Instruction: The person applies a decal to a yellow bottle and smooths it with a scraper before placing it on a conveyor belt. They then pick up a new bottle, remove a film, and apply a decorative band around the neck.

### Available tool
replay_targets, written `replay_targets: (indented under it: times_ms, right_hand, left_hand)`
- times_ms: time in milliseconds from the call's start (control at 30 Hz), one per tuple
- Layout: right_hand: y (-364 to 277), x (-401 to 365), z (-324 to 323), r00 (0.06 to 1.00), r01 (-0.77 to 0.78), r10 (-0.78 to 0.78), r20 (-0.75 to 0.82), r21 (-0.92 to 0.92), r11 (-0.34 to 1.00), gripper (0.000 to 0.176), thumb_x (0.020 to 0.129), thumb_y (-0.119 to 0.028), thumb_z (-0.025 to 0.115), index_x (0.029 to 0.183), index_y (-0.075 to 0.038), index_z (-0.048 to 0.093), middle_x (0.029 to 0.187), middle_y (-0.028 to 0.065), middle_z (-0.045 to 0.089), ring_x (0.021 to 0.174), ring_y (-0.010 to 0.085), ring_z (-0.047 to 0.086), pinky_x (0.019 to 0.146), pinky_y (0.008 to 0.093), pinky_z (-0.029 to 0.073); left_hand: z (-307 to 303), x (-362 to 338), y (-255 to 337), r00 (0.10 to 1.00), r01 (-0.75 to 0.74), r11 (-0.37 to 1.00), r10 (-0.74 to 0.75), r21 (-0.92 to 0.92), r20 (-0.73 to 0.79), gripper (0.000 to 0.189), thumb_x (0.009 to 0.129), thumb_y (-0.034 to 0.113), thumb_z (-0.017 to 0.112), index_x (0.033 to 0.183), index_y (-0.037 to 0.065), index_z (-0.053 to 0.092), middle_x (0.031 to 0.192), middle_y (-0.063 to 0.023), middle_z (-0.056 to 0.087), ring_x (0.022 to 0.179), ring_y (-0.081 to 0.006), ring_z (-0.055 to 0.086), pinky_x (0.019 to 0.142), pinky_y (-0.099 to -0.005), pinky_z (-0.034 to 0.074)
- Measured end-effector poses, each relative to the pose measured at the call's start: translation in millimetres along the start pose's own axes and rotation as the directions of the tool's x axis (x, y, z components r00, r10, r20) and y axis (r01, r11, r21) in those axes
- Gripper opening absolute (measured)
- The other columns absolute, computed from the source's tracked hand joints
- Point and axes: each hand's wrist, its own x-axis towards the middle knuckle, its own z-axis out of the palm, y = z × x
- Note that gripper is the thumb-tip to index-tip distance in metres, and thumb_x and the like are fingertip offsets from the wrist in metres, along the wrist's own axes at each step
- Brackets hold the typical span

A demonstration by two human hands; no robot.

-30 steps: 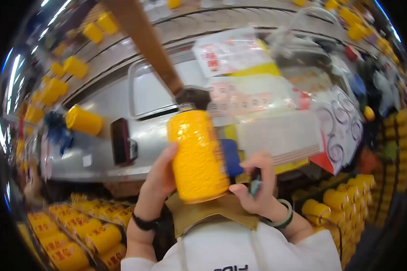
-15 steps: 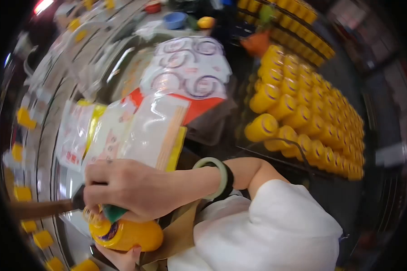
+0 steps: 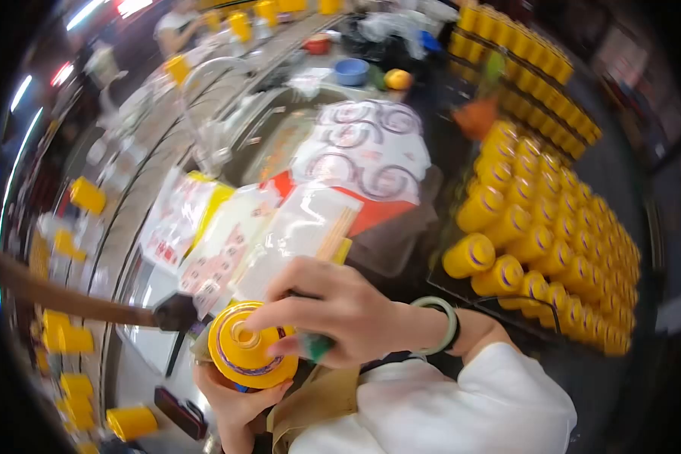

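Note:
A yellow container (image 3: 231, 344) with a round ringed top and a purple-and-white band faces the camera, tilted. My left hand (image 3: 238, 405) is wrapped round its lower side. Above it, my right hand (image 3: 329, 306), with a pale green bangle on the wrist, has its thumb and fingers at the container's top. Something small and green (image 3: 316, 346) is gripped under the curled fingers of that hand; its shape is mostly hidden. A brown bar (image 3: 83, 296) with a dark end reaches in from the left, close to the container.
Printed plastic packets (image 3: 291, 234) lie beyond my hands, beside a metal sink (image 3: 246, 144). Many yellow containers (image 3: 537, 242) stand packed at the right. A dark red object (image 3: 180, 412) lies at the lower left. Another person (image 3: 178, 29) is at the far upper left.
The yellow container has turned from lying sideways to showing its top. My right hand has shifted off the dark bar end, and its fingers have loosened. The view has swung left.

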Motion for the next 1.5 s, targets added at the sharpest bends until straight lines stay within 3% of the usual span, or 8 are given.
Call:
replay_targets:
  times_ms: [167, 300, 433, 600, 733, 900, 1333, 1500]
  right_hand:
    - [13.0, 16.4, 2.0, 0.999, -0.005, 0.013, 0.044, -0.178, 0.984, 0.027, 0.087, -0.014, 0.079, 0.112, -0.006, 0.072, 0.098, 0.012, 0.065, 0.084, 0.0308, 0.064, 0.072, 0.0372, 0.052]
    - [42.0, 7.2, 19.9, 0.994, -0.085, 0.097, 0.058, -0.184, 0.979, 0.019, 0.097, -0.017, 0.066, 0.106, 0.0, 0.065, 0.097, 0.0156, 0.061, 0.082, 0.0267, 0.058, 0.072, 0.0361, 0.046]
    - [72.9, 19.2, 33.9, 0.968, -0.171, 0.189, 0.163, -0.12, 0.978, 0.011, 0.099, -0.003, 0.058, 0.108, 0.002, 0.06, 0.101, 0.0117, 0.057, 0.097, 0.026, 0.056, 0.092, 0.0353, 0.044]
    - [61.1, 26.2, 79.5, 0.959, -0.125, 0.151, 0.242, -0.12, 0.985, 0.011, 0.096, 0.001, 0.057, 0.107, 0.003, 0.059, 0.101, 0.0131, 0.057, 0.099, 0.0285, 0.056, 0.094, 0.0367, 0.044]
    - [65.0, 25.9, 99.6, 0.938, -0.096, 0.151, 0.313, -0.183, 0.978, 0.013, 0.093, 0.006, 0.056, 0.105, 0.003, 0.059, 0.098, 0.0151, 0.057, 0.095, 0.0302, 0.057, 0.089, 0.0383, 0.045]
    - [61.0, 23.2, 121.7, 0.867, -0.196, 0.315, 0.385, -0.319, 0.927, 0.016, 0.098, -0.003, 0.066, 0.113, 0.0, 0.071, 0.095, 0.011, 0.065, 0.07, 0.0198, 0.05, 0.063, 0.033, 0.041]
    - [62.9, 27.9, 112.8, 0.814, -0.146, 0.439, 0.38, -0.597, 0.789, 0.017, 0.101, -0.008, 0.065, 0.116, -0.001, 0.07, 0.088, 0.0081, 0.061, 0.071, 0.018, 0.051, 0.065, 0.0316, 0.045]
    - [57.0, 33.9, 132.1, 0.79, -0.186, 0.466, 0.398, -0.568, 0.801, 0.017, 0.101, -0.008, 0.065, 0.116, -0.002, 0.071, 0.088, 0.0077, 0.061, 0.069, 0.0177, 0.052, 0.064, 0.0314, 0.045]
  left_hand:
    - [-41.2, -25.9, -4.1, 0.95, -0.011, 0.987, -0.04, -0.16, -0.311, 0.099, 0.056, 0.019, 0.102, 0.139, -0.005, 0.053, 0.131, -0.0145, 0.067, 0.118, -0.0235, 0.067, 0.106, -0.0398, 0.052]
    - [-97.2, -73.9, -13.9, 0.734, -0.099, 0.98, 0.191, 0.174, -0.652, 0.094, 0.063, 0.01, 0.099, 0.143, -0.002, 0.05, 0.13, -0.0089, 0.066, 0.121, -0.019, 0.064, 0.11, -0.0376, 0.049]
    - [-154.5, -102.5, -12.7, 0.189, -0.105, 0.96, 0.274, 0.258, -0.943, 0.074, 0.072, 0.003, 0.094, 0.134, 0.0, 0.054, 0.128, -0.0105, 0.066, 0.117, -0.0187, 0.066, 0.102, -0.0347, 0.055]
    - [-296.3, -155.4, -11.3, -0.389, 0.096, 0.818, 0.556, 0.568, -0.735, 0.065, 0.073, 0.005, 0.094, 0.126, -0.005, 0.057, 0.122, -0.0136, 0.068, 0.107, -0.0212, 0.07, 0.095, -0.0356, 0.057]
    - [-415.2, -185.4, -31.9, -0.416, 0.15, 0.77, 0.618, 0.62, -0.667, 0.064, 0.072, 0.01, 0.097, 0.122, -0.004, 0.06, 0.118, -0.0134, 0.07, 0.104, -0.021, 0.071, 0.093, -0.035, 0.058]
    - [-535.0, -188.8, -88.2, -0.222, 0.411, 0.776, 0.594, 0.479, -0.773, 0.068, 0.068, 0.018, 0.099, 0.122, -0.001, 0.062, 0.116, -0.0125, 0.073, 0.104, -0.0222, 0.072, 0.091, -0.0352, 0.058]
    - [-642.4, -156.4, -176.5, -0.408, 0.675, 0.738, 0.375, 0.002, -0.833, 0.082, 0.057, 0.045, 0.1, 0.114, -0.003, 0.066, 0.113, -0.0229, 0.074, 0.106, -0.0367, 0.073, 0.094, -0.0439, 0.057]
    - [-643.3, -164.0, -171.0, -0.292, 0.693, 0.718, 0.355, 0.059, -0.888, 0.086, 0.059, 0.048, 0.099, 0.117, -0.006, 0.065, 0.116, -0.0242, 0.073, 0.108, -0.0379, 0.071, 0.095, -0.0429, 0.056]
